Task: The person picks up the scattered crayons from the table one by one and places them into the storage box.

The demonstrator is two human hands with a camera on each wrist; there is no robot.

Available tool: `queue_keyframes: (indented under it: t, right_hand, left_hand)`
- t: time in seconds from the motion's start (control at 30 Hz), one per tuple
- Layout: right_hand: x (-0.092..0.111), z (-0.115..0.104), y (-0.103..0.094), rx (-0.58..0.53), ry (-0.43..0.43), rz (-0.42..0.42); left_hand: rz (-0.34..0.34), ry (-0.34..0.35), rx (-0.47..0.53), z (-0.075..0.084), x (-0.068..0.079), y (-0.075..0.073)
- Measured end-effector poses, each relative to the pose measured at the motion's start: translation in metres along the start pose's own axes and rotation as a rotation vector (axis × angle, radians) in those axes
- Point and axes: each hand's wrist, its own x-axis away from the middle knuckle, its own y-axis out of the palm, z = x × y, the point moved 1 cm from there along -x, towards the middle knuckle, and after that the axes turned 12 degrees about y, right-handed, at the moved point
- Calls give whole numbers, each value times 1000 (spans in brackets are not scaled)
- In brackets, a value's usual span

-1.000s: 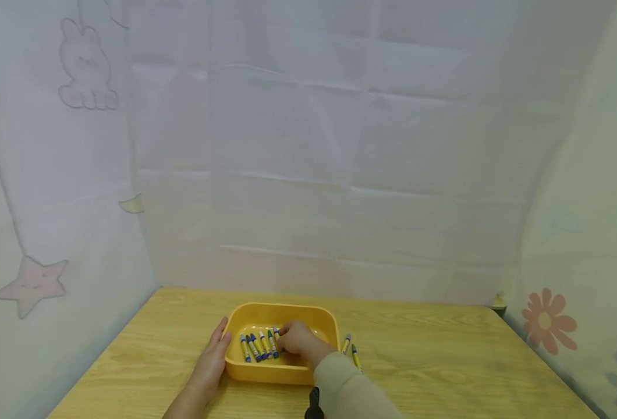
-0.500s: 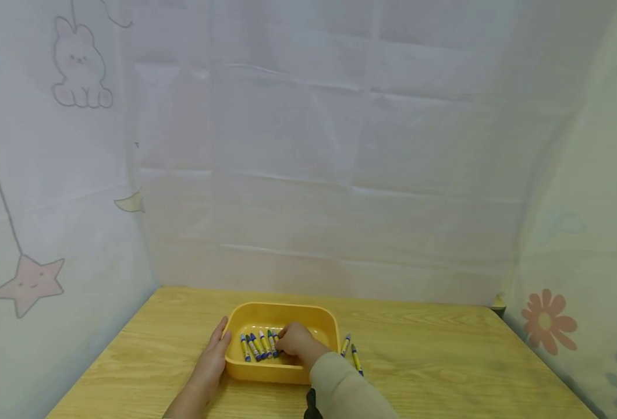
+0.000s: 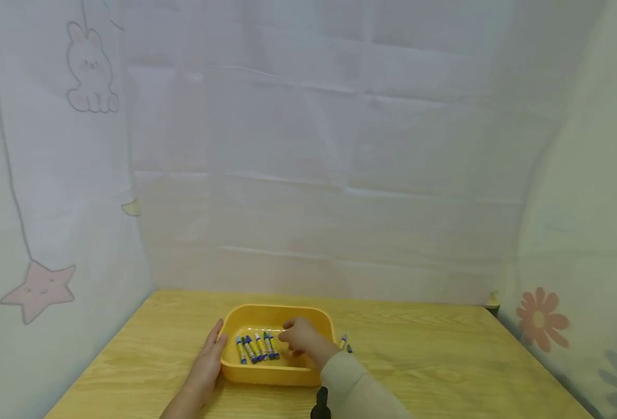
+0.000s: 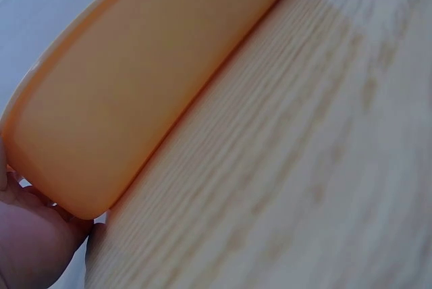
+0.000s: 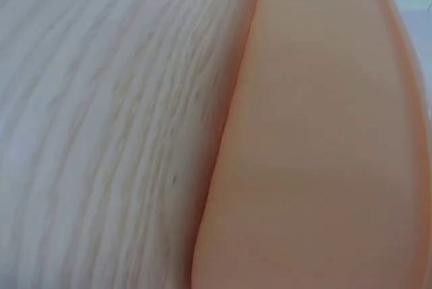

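Observation:
A yellow plastic bin [image 3: 274,377] stands on the wooden table, and several crayons [image 3: 256,348] with yellow-and-blue wrappers lie side by side in its left half. My left hand [image 3: 207,364] lies along the bin's left side with fingers extended against the wall; in the left wrist view that hand [image 4: 37,238] touches the bin's corner. Over the inside of the bin is my right hand [image 3: 304,340], just right of the crayon row, its fingers loosely bent and apart, with nothing seen between them. The right wrist view shows only the bin's outer wall [image 5: 317,140] and the tabletop.
Two more crayons lie on the table to the right of the bin: one crayon [image 3: 343,341] shows partly, and the tip of another crayon [image 3: 349,348] peeks past my right sleeve [image 3: 361,387]. A pale cloth [image 3: 314,145] hangs behind the wooden table [image 3: 434,349].
My right hand has let go of a crayon at the right end of the row and risen slightly away from it, its fingers loosening. The left hand stays against the bin.

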Motion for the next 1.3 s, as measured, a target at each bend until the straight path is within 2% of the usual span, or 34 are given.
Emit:
queue_keyframes:
  t: [0.37,0.63,0.9,1.3]
  right_hand:
    - [17,8,-33,-43,-71,-22]
    - [32,14,-64,-118,-111,-30]
    - [37,41,-90,-228,-74,73]
    - [36,84,-100,-176,-12,161]
  left_hand:
    - [28,-6,-27,2,6,-2]
    - [13,-11,-27,6,7,-2]
    - [2,-18,-46,7,7,-3]
    - [2,-18,-42,11,8,-3]
